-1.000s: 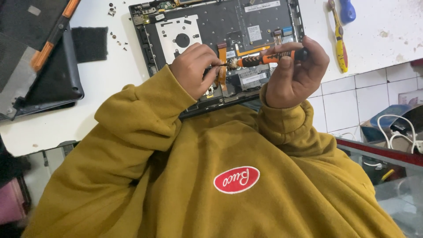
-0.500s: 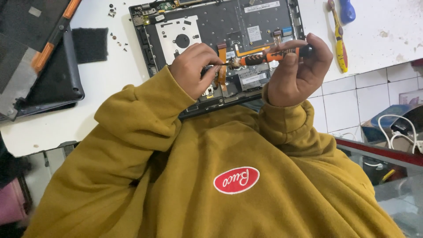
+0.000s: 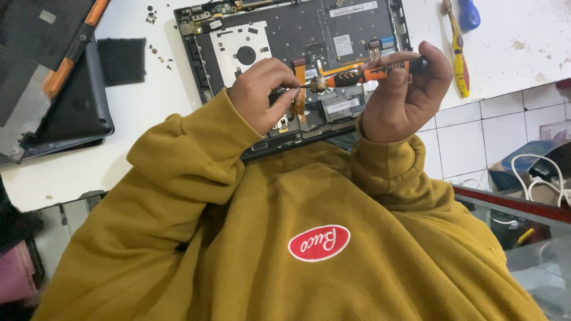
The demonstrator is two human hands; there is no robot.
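Two hands are raised mid-frame over the opened laptop base [image 3: 297,35], which lies upper centre on the white bench [image 3: 148,148]. Right hand [image 3: 404,95] is closed round an orange-and-black screwdriver [image 3: 369,72], held level w/ its tip pointing left. Left hand [image 3: 262,92] pinches at the tip end; looks like a small screw or bit there, too small to tell which. Step in hand, judged: seating something on the driver tip, not yet driving into the base. Next move would need the tip kept steady and brought down square onto a screw hole. Vs 1 s ago: driver sits a bit higher & further right, right thumb more on top; left hand approx same spot. A yellow-handled tool [image 3: 457,50] lies upper right; a dark panel [image 3: 53,83] upper left.
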